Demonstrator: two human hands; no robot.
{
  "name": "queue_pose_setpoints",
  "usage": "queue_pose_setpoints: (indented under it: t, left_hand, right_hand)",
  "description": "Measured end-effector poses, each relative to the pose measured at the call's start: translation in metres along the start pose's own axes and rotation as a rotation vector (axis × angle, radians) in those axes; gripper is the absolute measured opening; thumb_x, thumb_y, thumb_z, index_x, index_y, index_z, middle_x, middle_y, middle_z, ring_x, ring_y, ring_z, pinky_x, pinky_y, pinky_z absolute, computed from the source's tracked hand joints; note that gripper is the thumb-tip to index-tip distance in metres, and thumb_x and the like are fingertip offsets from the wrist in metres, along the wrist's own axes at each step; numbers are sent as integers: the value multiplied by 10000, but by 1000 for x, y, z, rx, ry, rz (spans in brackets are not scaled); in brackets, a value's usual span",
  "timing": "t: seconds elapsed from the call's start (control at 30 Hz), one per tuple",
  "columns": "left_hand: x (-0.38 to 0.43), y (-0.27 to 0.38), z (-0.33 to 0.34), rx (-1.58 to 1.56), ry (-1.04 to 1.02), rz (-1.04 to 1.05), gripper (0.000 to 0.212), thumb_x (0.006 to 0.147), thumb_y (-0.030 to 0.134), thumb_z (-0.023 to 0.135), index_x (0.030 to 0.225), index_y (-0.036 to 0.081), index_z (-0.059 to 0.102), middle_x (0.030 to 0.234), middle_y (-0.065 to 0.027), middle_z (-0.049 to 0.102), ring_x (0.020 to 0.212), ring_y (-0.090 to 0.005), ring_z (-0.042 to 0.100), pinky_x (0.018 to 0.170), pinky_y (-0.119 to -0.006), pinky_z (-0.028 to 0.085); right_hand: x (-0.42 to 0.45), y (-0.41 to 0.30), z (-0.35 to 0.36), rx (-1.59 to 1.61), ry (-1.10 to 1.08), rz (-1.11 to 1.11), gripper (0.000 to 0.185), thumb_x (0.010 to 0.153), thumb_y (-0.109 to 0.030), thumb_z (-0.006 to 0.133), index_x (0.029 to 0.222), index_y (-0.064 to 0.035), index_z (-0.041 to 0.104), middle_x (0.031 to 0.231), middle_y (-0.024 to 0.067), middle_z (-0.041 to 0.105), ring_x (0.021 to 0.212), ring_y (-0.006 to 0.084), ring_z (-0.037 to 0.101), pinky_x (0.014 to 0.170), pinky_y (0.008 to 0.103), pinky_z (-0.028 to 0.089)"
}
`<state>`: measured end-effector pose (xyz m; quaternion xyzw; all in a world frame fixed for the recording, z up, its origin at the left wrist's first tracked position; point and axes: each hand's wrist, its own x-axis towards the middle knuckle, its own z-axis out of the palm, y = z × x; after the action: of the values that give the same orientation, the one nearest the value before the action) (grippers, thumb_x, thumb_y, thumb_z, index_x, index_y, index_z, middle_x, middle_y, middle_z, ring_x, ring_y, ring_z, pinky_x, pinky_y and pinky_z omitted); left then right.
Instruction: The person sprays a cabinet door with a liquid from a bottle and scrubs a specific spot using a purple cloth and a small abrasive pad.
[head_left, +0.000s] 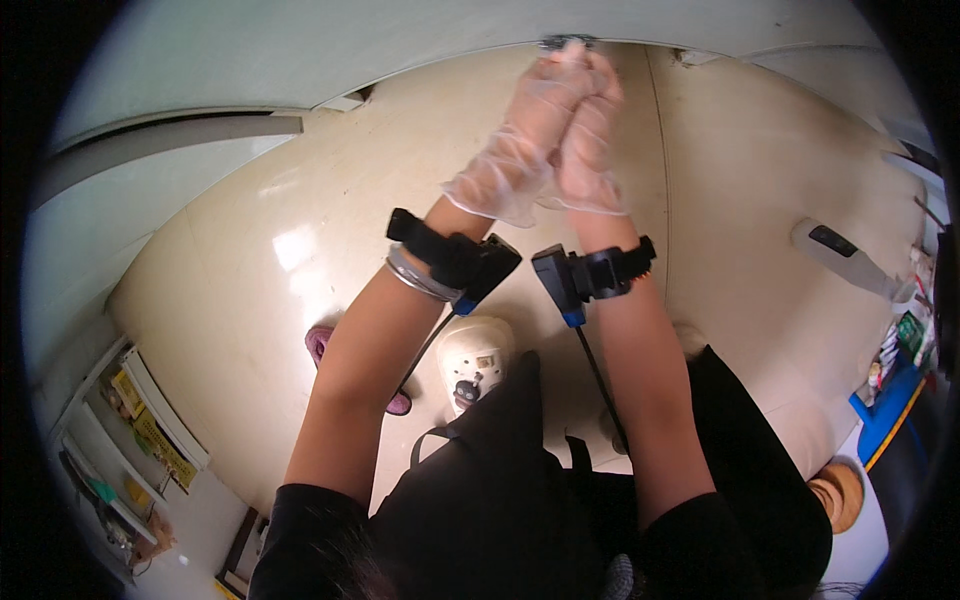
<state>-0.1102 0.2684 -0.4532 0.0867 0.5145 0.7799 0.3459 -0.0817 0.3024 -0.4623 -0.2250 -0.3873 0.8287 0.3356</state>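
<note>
Both my hands wear thin transparent gloves and reach forward, pressed against each other, at the top of the view. My left hand (551, 97) is on the left side of the pair, and my right hand (594, 112) lies against it; motion blurs the fingers. Just beyond the fingertips is a small dark, shiny object (568, 41) at the lower edge of a pale panel (450, 26). Whether the fingers grip it cannot be told. Black straps with box-shaped devices sit on both wrists, and metal bangles circle the left one.
Tiled floor (247, 300) lies below, with a cream clog (474, 352) and a purple slipper (319, 341). A grey-white appliance (840, 255) stands right, near a blue plastic item (889, 420) and round wooden pieces (840, 495). Shelves (127, 427) hold yellow baskets at lower left.
</note>
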Motion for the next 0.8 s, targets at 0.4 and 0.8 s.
queue_pose_setpoints:
  t: [0.4,0.8]
  left_hand:
    - [-23,-9,29,38,-2,-337,453,748,262,666,1069,17,462,940,-50,539,840,-123,518,738,-237,424]
    - [25,-1,71,-53,-79,-311,330,792,288,616,946,21,499,886,-44,542,807,-130,509,734,-243,419]
  right_hand:
    - [-8,-26,-45,-280,110,132,227,891,-190,499,729,-34,471,674,2,486,614,79,453,579,223,414]
    - [41,-60,-40,8,116,6,197,879,-133,465,707,-37,467,702,8,488,634,92,443,593,231,399]
